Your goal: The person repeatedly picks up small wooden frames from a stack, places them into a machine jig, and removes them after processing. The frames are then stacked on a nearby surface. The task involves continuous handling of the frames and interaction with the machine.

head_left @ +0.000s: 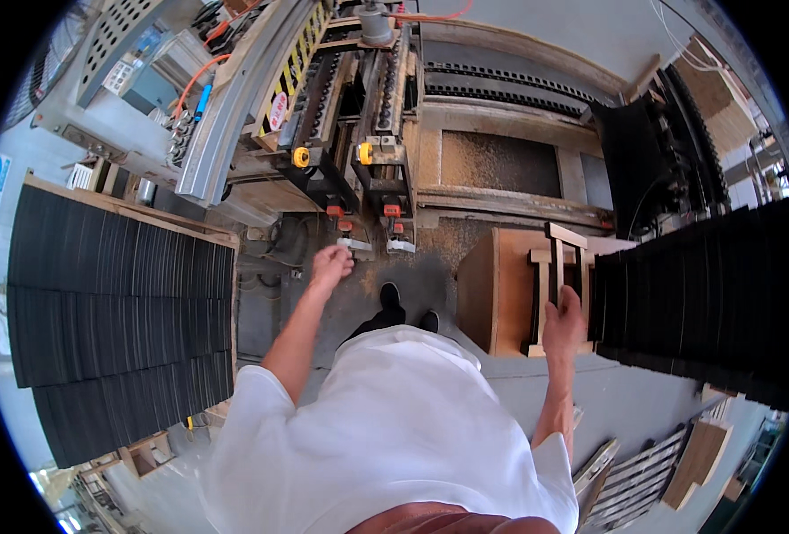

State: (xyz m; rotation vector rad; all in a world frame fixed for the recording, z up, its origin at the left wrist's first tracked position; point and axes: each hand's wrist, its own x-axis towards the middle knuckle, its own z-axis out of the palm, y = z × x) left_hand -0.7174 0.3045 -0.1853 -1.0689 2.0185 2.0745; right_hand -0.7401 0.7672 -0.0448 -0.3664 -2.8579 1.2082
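Right now we have narrow wooden strips (557, 271), pale grained faces beside black ones, lying on the brown box (511, 298) like a small, straight-edged open rack. Our right hand (565, 324) is over the strips' near part, at the right side of the box, thumb and fingers slightly bent and close together; we cannot tell whether they grip a strip or only rest against it.

Our left hand (331, 265) is well to the left of the box, its fingers curled loosely inward beside a white-tipped metal end (354, 244) of the machine (386, 98); whether anything is pinched there, we cannot tell. Beyond and left of the box, that machine shows two parallel dark metal rails, with rounded yellow knobs (301, 157) and blocky red pieces (392, 211) nearer us. Grainy sawdust (483, 160) speckles the space behind the box.

Just right of the box we see a tall black stack (688, 303) of thin, tightly packed, ridged pieces; far to its left, a similar stack (119, 303) stands in wood-edged rows.
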